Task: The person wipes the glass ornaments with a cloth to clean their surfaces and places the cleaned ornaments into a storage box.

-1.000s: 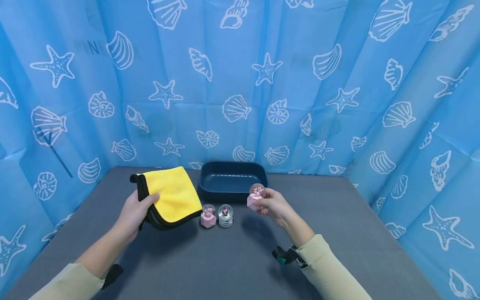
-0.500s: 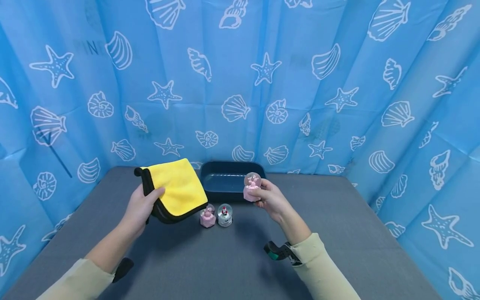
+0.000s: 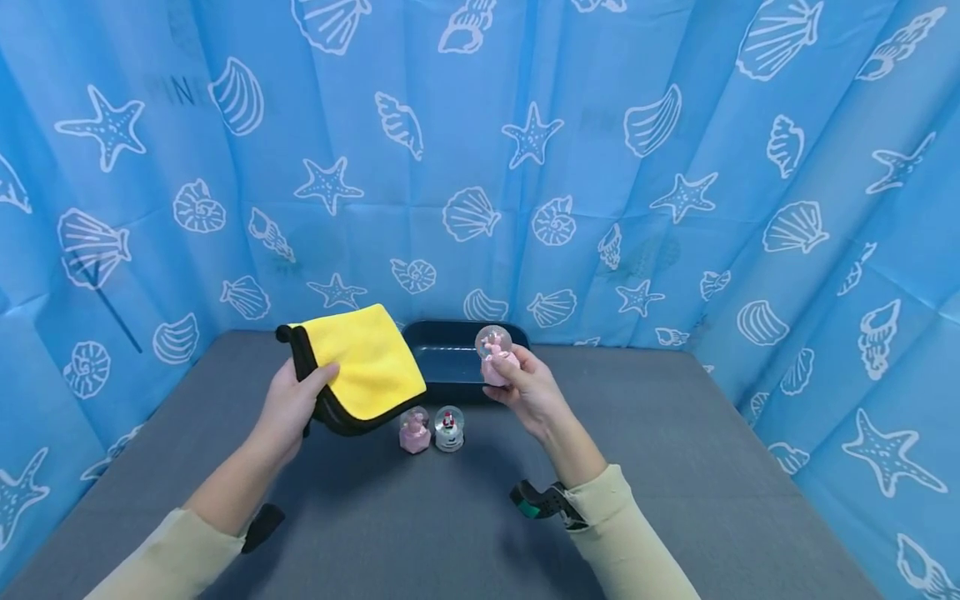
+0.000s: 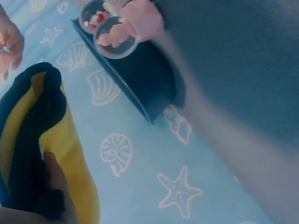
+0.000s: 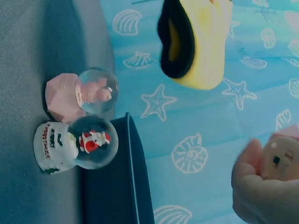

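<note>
On the blue curtain, faint "PIN" can be read, the rest washed out; below, a yellow cloth is gripped btwn. thumb & fingers of the L. hand, a pink snow globe on the table being partly hidden by its corner. Red/dk. lettering on the adj. white snow globe can't be read for sure; the navy tray behind is partly covered by a 2nd pink globe, held aloft in the R. hand's curled fingers.

blue seashell-print curtain, grey tabletop
</note>
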`<state>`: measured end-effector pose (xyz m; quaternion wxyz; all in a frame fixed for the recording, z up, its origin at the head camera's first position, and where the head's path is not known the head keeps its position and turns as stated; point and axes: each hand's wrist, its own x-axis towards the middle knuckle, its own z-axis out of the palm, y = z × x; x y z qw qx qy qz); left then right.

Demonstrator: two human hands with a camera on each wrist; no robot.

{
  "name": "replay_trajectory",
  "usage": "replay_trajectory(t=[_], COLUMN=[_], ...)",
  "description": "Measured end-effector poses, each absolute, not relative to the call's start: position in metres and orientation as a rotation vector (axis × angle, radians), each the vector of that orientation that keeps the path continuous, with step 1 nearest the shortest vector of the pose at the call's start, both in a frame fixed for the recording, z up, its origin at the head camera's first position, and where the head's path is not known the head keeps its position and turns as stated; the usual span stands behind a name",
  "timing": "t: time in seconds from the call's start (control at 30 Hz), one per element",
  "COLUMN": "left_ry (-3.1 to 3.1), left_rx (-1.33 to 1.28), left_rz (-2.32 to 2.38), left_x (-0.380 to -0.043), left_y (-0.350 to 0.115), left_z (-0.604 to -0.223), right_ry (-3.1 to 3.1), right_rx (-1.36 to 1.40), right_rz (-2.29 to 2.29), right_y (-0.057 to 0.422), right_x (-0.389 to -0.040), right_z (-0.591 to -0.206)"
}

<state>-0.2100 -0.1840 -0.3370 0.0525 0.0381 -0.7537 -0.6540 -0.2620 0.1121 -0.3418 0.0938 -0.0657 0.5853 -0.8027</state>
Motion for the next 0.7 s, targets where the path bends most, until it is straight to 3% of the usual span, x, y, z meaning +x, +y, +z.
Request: replay_trajectory(t=[0.7], left_ry=[-2.114], left_rx=[0.012], left_rz=[-2.033], left_x=[-0.214], left_y=[-0.139], left_z=[-0.327], right_ry=[1.518], right_rx=[-0.280], right_rz=[-2.375], right_y=[0.084], right_x=[-0.260], right_z=[-0.347])
